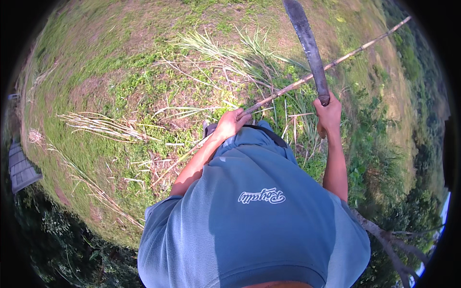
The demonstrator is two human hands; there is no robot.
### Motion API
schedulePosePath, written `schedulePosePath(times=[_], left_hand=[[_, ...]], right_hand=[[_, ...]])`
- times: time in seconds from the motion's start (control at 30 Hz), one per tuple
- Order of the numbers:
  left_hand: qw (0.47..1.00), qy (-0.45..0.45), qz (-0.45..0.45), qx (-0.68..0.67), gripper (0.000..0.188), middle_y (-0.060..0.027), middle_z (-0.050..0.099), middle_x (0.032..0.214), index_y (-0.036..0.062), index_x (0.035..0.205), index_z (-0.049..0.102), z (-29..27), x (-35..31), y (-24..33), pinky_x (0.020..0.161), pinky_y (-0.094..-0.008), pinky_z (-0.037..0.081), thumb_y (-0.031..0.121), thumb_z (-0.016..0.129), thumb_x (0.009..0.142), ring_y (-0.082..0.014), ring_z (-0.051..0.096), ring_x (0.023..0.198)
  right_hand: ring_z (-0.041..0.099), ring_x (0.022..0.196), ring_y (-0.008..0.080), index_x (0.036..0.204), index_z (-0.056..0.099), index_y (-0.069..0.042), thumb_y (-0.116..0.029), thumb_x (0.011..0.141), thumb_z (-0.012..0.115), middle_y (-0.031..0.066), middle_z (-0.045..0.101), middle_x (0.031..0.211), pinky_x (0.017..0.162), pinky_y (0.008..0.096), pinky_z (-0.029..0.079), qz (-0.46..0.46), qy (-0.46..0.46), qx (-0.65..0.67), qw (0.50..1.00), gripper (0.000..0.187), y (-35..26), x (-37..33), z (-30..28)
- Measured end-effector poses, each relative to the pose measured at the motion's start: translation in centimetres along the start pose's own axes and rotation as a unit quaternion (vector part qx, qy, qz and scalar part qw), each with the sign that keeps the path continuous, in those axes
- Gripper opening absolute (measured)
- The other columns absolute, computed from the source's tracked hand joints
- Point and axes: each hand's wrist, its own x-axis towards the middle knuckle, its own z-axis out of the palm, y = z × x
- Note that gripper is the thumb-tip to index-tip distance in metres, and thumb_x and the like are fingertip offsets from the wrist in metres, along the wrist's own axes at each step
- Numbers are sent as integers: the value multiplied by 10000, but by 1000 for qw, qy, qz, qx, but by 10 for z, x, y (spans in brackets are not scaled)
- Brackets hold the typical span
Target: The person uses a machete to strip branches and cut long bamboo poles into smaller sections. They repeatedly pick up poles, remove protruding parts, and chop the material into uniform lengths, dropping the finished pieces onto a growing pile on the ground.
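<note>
Head view, left hand: the left hand (230,122) is wrapped around a long, slender cane stalk (357,51), fingers curled in over it in front of the person's waist

Cane stalk: pale brown and jointed, it slants from the left hand up to the right, passes behind the blade in the picture and ends near the upper right rim; whether the two touch, I cannot tell

Right hand: the right hand (329,115) is closed around the handle of a machete (309,45), out to the right of the body

Machete blade: dark, worn metal, broad toward the far end, pointing up and away, its tip reaching the top edge

Leaf heap: long green cane leaves (240,53) lie loosely on the ground beyond the hands

Dry bundle: pale stalks (103,127) lie side by side on the grass (91,57), left of the left hand

Long row: more thin stalks (103,194) stretch diagonally across the lower left

Clothing: blue shirt (240,230) with white lettering on it

Edges: a grey slatted structure (21,165) at far left; bare branches (384,235) at lower right
</note>
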Motion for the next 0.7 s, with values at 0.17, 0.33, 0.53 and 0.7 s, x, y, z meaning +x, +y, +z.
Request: schedulePosePath(times=[0.17, 0.33, 0.53, 0.7], left_hand=[[998, 30, 27, -44, 283, -71, 479, 644, 25, 884, 578, 4, -5, 0, 588, -329, 376, 303, 564, 934, -164, 434, 617], [999, 43, 28, -6, 255, -79, 495, 634, 25, 870, 591, 6, -1, 6, 575, -334, 384, 277, 617, 899, -173, 449, 597], [995, 75, 63, -9, 238, -108, 489, 607, 39, 797, 521, 12, 3, 1, 523, -348, 382, 199, 692, 843, -209, 452, 541], [996, 26, 35, -83, 280, -19, 415, 611, 53, 775, 460, 14, 4, -1, 507, -305, 311, 184, 696, 853, -113, 373, 568]], right_hand=[[470, 498, 107, 952, 615, -2, -117, 729, 632, 40, 508, 576, 491, 298, 408, 20, -17, 22, 999, 251, -7, 9, -13], [531, 564, 171, 1141, 620, -16, -114, 729, 629, 103, 531, 616, 592, 318, 458, 20, -109, -57, 992, 423, 0, 0, -15], [521, 574, 140, 953, 624, -6, -133, 719, 629, 80, 536, 619, 568, 333, 433, 43, -12, -18, 999, 266, -20, 36, -45], [471, 589, 116, 888, 597, -7, -132, 722, 638, 45, 508, 626, 578, 302, 408, -23, -129, -57, 990, 212, -31, 10, -26]])
